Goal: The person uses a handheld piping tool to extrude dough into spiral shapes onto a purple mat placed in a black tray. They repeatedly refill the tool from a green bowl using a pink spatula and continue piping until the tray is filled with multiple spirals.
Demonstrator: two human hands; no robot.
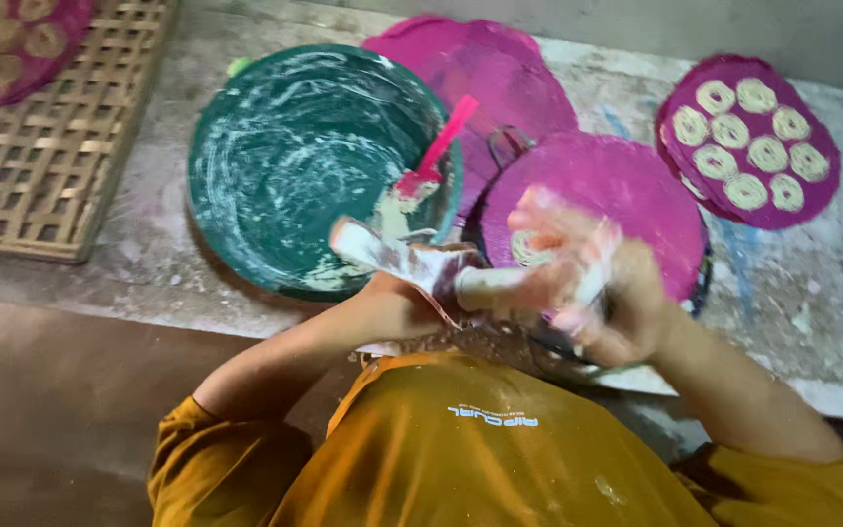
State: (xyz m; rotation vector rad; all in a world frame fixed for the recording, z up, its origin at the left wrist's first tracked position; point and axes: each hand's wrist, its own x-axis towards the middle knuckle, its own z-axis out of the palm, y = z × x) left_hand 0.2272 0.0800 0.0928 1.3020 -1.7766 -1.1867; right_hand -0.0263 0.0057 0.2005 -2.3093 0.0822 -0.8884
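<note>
Two batter-smeared hands work a white press over a round pink mat.

The left hand [412,293] grips the white press [397,256]; the right hand [587,283], blurred, seems closed on its other end, above the pink mat [636,190], where one coil lies. Just left stands a green basin [275,166] holding a pink spatula [436,146]. Another mat [822,185] with finished coils sits apart on the surface [802,312].

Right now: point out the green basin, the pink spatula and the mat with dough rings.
green basin [275,185], head view, on its smeared inner wall.
pink spatula [446,137], head view, mid-handle.
mat with dough rings [822,190], head view, bare purple edge at right.
</note>
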